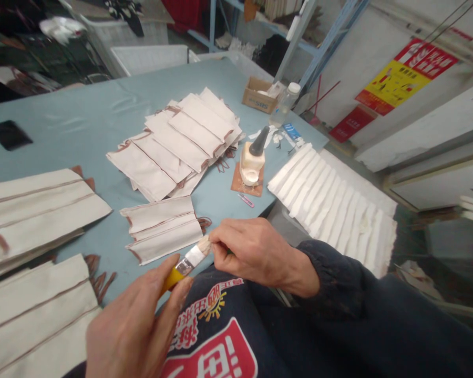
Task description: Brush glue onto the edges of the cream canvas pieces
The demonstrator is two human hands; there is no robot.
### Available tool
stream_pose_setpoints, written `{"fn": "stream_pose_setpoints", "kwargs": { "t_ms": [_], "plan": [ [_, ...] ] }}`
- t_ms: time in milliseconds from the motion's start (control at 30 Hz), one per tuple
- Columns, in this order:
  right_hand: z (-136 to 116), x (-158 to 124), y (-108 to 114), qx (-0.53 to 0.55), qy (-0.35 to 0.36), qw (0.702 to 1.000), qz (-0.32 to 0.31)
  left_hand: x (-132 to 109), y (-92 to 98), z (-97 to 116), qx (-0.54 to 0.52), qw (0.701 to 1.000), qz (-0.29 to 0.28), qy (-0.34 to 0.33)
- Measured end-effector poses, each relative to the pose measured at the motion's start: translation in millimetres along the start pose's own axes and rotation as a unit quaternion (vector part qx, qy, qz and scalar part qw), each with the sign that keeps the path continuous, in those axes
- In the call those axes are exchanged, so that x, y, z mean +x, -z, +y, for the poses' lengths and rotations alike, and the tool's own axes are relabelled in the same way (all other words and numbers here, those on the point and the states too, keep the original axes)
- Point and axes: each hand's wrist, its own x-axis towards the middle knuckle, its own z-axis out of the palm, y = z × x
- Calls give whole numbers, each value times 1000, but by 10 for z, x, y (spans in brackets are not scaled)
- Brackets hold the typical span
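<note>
Head view: one yellow-handled brush (194,257), held by the near edge of a blue-green table (63,115); handle gripped by the left hand (128,320), bristle tip pinched by the closed fingers of the right hand (256,253). One pale fabric panel (163,228), brown-edged, laid just beyond.

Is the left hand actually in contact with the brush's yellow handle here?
Touching. The head view shows it: the left hand has the yellow handle pinched between thumb and fingers, with no gap visible.
</note>
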Motion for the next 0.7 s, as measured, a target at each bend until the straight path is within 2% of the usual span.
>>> {"fn": "stream_pose_setpoints", "kwargs": {
  "t_ms": [133,233,300,333,400,433,567,700],
  "plan": [
    [-1,-26,-112,-41,8,999,14,51,-30,59,-12,1000,25,-12],
    [165,-50,-154,-48,-9,999,4,13,-45,35,-18,1000,22,-11],
    [378,-73,-104,-58,-84,995,-16,-67,-36,-30,-11,999,21,24],
    [487,-86,-56,-64,-155,986,-16,-112,-27,-68,-12,998,21,53],
    [631,-113,59,-39,-268,963,6,-179,-1,-130,-27,993,20,114],
    [645,-123,110,-15,-277,960,34,-190,13,-144,-45,990,16,136],
    [355,-102,152,108,-109,988,30,-83,57,-82,-152,975,-4,160],
    [58,2,17,131,-15,989,61,32,66,-9,-210,965,-3,157]
  ]
}}
